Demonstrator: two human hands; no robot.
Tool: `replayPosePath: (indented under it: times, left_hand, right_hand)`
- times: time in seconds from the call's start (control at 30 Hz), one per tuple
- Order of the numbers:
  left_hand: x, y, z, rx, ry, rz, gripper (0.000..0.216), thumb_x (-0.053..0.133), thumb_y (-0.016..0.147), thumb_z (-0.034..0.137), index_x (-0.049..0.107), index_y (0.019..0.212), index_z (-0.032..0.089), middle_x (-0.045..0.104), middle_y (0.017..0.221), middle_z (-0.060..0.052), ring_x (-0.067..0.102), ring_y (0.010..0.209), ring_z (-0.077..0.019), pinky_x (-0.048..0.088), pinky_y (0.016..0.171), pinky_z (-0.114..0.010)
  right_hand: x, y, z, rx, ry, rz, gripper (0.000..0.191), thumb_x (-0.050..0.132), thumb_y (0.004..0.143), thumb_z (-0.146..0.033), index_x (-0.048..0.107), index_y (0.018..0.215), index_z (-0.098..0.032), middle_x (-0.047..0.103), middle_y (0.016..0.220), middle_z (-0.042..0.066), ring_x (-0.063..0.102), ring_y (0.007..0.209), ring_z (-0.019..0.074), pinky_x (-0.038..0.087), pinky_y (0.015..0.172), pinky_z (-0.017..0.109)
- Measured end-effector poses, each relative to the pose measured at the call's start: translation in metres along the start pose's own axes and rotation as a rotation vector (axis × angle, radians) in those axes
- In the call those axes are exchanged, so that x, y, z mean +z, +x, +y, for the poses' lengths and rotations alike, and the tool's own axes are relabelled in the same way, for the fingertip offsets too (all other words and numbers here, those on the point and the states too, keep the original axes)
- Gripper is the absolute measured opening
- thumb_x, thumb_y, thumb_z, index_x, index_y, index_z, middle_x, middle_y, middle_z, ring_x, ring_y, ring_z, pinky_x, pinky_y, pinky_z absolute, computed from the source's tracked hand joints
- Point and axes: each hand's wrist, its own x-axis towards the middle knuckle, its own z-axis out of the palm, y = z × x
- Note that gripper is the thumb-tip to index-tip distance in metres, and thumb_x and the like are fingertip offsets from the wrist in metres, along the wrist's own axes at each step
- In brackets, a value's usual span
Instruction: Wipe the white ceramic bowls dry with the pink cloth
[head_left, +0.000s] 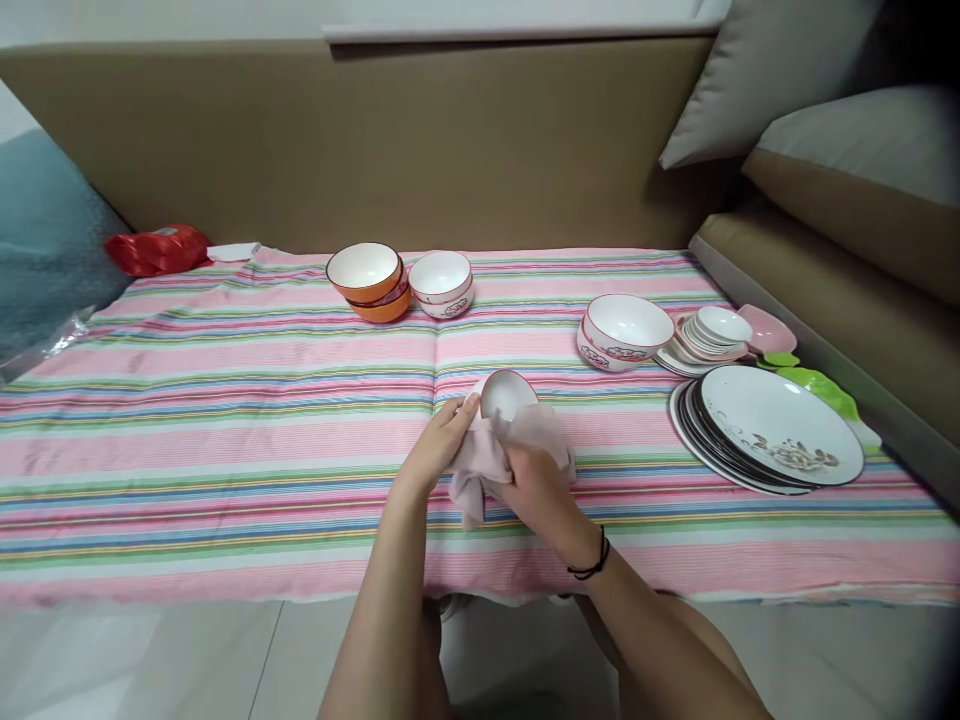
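A white bowl with a red rim is tilted toward me above the striped cloth. My left hand grips it by its left side, thumb near the rim. In my right hand is a pale pink cleaning cloth, bunched up and pressed against the bowl's near side and inside. Part of the cloth hangs below both hands. The fingers of my right hand are mostly hidden by the cloth. A black cord bracelet circles my right wrist.
Orange bowls and white bowls stand stacked at the back. To the right are two nested bowls, small dishes, a pile of large plates and a green leaf-shaped dish. A red shiny bundle lies far left.
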Motion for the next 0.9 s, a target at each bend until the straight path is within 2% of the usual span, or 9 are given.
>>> replayPosePath:
  times: [0.1, 0.17, 0.23, 0.3, 0.37, 0.43, 0.47, 0.63, 0.9]
  left_hand:
    - [-0.001, 0.001, 0.000, -0.012, 0.029, 0.027, 0.047, 0.050, 0.082, 0.065, 0.056, 0.080, 0.018, 0.053, 0.079, 0.000, 0.047, 0.070, -0.0138, 0.036, 0.064, -0.026]
    - [0.000, 0.001, 0.000, -0.017, 0.045, 0.043, 0.049, 0.050, 0.081, 0.066, 0.056, 0.078, 0.018, 0.050, 0.074, 0.001, 0.045, 0.066, -0.0131, 0.035, 0.063, -0.026]
    - [0.001, 0.001, 0.000, -0.006, 0.060, 0.055, 0.050, 0.048, 0.081, 0.067, 0.056, 0.078, 0.018, 0.050, 0.073, 0.001, 0.044, 0.065, -0.0132, 0.035, 0.063, -0.026]
    - [0.002, 0.002, 0.000, 0.011, 0.069, 0.057, 0.051, 0.046, 0.083, 0.067, 0.056, 0.078, 0.018, 0.051, 0.074, 0.000, 0.045, 0.068, -0.0141, 0.036, 0.065, -0.027]
    - [0.004, 0.003, 0.000, 0.029, 0.074, 0.062, 0.050, 0.045, 0.084, 0.066, 0.055, 0.078, 0.018, 0.054, 0.078, -0.001, 0.048, 0.074, -0.0155, 0.038, 0.070, -0.027]
    - [0.004, 0.004, -0.001, 0.045, 0.075, 0.062, 0.050, 0.044, 0.084, 0.066, 0.055, 0.079, 0.018, 0.057, 0.082, -0.002, 0.051, 0.081, -0.0171, 0.039, 0.076, -0.028]
    - [0.004, 0.004, -0.001, 0.052, 0.077, 0.061, 0.050, 0.043, 0.085, 0.066, 0.056, 0.079, 0.018, 0.058, 0.084, -0.003, 0.051, 0.084, -0.0178, 0.040, 0.078, -0.029]
    - [0.005, 0.005, -0.001, 0.073, 0.093, 0.058, 0.053, 0.040, 0.087, 0.064, 0.061, 0.086, 0.016, 0.065, 0.095, -0.007, 0.055, 0.093, -0.0214, 0.041, 0.087, -0.032]
    - [0.006, 0.003, -0.002, 0.121, 0.158, 0.105, 0.052, 0.036, 0.089, 0.062, 0.062, 0.081, 0.017, 0.068, 0.096, -0.008, 0.057, 0.092, -0.0232, 0.043, 0.087, -0.031]
  right_hand:
    - [-0.008, 0.001, 0.013, -0.076, -0.162, -0.061, 0.025, 0.056, 0.079, -0.010, 0.066, 0.101, -0.017, 0.071, 0.103, 0.008, 0.063, 0.097, 0.0247, 0.046, 0.086, 0.036]
    - [-0.012, 0.002, 0.020, -0.103, -0.251, -0.067, 0.036, 0.056, 0.078, -0.008, 0.064, 0.112, -0.016, 0.064, 0.123, 0.010, 0.055, 0.118, 0.0280, 0.036, 0.104, 0.044]
    - [-0.013, 0.003, 0.021, -0.116, -0.297, -0.069, 0.035, 0.056, 0.081, -0.010, 0.063, 0.115, -0.016, 0.062, 0.127, 0.012, 0.051, 0.123, 0.0293, 0.030, 0.108, 0.048]
    - [-0.012, 0.004, 0.016, -0.116, -0.286, -0.090, 0.025, 0.054, 0.085, -0.013, 0.066, 0.106, -0.015, 0.068, 0.114, 0.011, 0.059, 0.111, 0.0269, 0.038, 0.100, 0.042]
    - [-0.010, 0.005, 0.008, -0.069, -0.259, -0.119, 0.017, 0.052, 0.086, -0.016, 0.068, 0.091, -0.016, 0.072, 0.094, 0.009, 0.065, 0.088, 0.0226, 0.045, 0.078, 0.033]
    - [-0.009, 0.006, 0.001, -0.005, -0.246, -0.133, 0.015, 0.053, 0.085, -0.019, 0.067, 0.080, -0.016, 0.071, 0.080, 0.008, 0.063, 0.071, 0.0194, 0.038, 0.060, 0.028]
    - [-0.008, 0.006, -0.002, 0.014, -0.252, -0.132, 0.015, 0.054, 0.084, -0.020, 0.066, 0.077, -0.015, 0.071, 0.077, 0.007, 0.061, 0.066, 0.0187, 0.034, 0.056, 0.027]
    - [-0.006, 0.009, -0.003, 0.014, -0.304, -0.096, 0.018, 0.052, 0.083, -0.023, 0.066, 0.072, -0.015, 0.070, 0.072, 0.008, 0.058, 0.061, 0.0172, 0.026, 0.054, 0.028]
    - [0.001, 0.014, 0.000, -0.041, -0.378, -0.085, 0.023, 0.053, 0.083, -0.027, 0.069, 0.073, -0.014, 0.070, 0.071, 0.009, 0.060, 0.062, 0.0192, 0.029, 0.055, 0.029]
